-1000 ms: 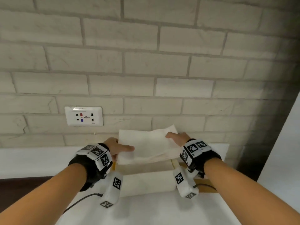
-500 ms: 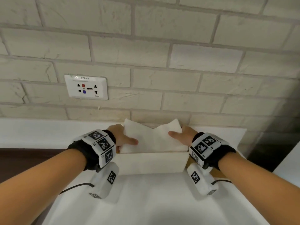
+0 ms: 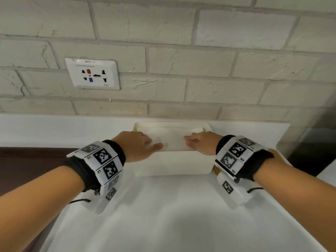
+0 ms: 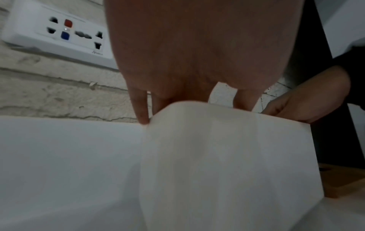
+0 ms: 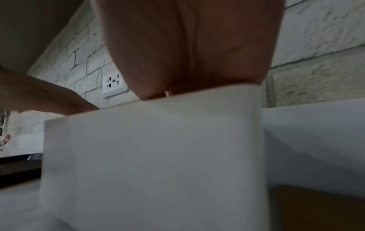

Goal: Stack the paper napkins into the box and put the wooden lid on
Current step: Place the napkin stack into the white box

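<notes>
Head view. Both forearms reach forward over the white table, each wrist wearing one black band with white marker blocks. The left hand lies palm down at the left end of the one white box, thumb stretched flat toward the middle, fingers going down onto the paper napkins inside. The right hand mirrors it at the right end, fingers bent at the knuckles and lying on the paper. Napkins sit in the box, below its rim; they read as one pale stack (sheets cannot be counted). Box stands at the table's far edge, near the brick wall. One wall socket up left. A sliver of the wooden lid shows just beside the box's right end, under the right wrist.

Left wrist view. Left hand seen from below, fingers pointing straight down behind the box wall; their tips are hidden. Right hand at the far end, loosely curled on the rim. Lid flat on the table, right of the box.

Right wrist view. Right hand drops behind the box; whether it grips any paper cannot be told. Lid low right, blurred.
</notes>
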A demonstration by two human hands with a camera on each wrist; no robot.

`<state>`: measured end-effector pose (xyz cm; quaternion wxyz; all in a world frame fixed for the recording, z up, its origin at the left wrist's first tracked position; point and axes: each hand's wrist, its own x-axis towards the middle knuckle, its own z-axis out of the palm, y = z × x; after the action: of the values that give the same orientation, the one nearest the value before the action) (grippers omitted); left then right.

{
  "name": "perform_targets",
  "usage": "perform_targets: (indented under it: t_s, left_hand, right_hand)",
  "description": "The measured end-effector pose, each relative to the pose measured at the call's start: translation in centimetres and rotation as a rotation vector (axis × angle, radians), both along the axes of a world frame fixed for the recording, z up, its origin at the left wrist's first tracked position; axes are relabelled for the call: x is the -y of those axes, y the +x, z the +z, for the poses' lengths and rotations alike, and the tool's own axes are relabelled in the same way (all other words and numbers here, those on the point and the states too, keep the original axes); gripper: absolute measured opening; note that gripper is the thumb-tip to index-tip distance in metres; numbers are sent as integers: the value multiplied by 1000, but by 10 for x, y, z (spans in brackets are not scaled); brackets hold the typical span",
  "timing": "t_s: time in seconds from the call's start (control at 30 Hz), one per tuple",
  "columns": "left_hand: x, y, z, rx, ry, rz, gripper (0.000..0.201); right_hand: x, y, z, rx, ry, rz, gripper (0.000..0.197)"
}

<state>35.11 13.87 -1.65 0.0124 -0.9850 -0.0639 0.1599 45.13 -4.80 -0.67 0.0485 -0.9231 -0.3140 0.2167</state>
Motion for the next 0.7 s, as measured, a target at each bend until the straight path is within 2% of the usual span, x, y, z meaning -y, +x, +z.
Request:
perform_targets:
  t_s: [0.07, 0.17, 0.2, 0.27, 0.3, 0.33, 0.37, 0.4, 0.47, 0.5, 0.53, 0.6, 0.7]
  left_hand:
    - [-1, 0, -4, 9, -3, 25, 109]
    - [5, -1, -5, 45, -4, 43, 105]
    - [6, -3, -4, 88, -31, 56, 98]
    - [2, -12, 3, 270, -230, 154, 74]
    - [-3, -17, 4, 371, -366, 205, 73]
    - [-9, -23, 3, 422, -474, 246, 83]
    - [-14, -27, 1, 431, -555, 278, 98]
    - [-19, -30, -3, 422, -626, 317, 117]
    - [-26, -31, -15, 381, -738, 376, 149]
    - [-27, -30, -21, 358, -798, 385, 153]
    - [-27, -29, -28, 340, -858, 386, 150]
    - [-23, -27, -36, 332, -934, 388, 133]
    - [-17, -22, -44, 391, -987, 429, 115]
  right_hand:
    - [1, 0, -3, -5, 10, -1, 46]
    - [1, 0, -1, -32, 2, 3, 46]
    - [3, 1, 3, -31, 62, -10, 46]
    - [13, 5, 12, 8, 325, -130, 40]
    - [22, 10, 15, 52, 473, -226, 37]
    - [33, 16, 17, 114, 552, -300, 33]
    - [46, 22, 15, 164, 525, -348, 31]
    - [58, 27, 11, 190, 378, -361, 30]
    - [77, 37, -6, 150, -61, -281, 36]
    - [84, 40, -16, 102, -235, -235, 44]
    - [90, 41, -24, 40, -329, -201, 54]
    - [99, 40, -35, -75, -339, -191, 75]
    - [109, 39, -44, -101, -216, -231, 80]
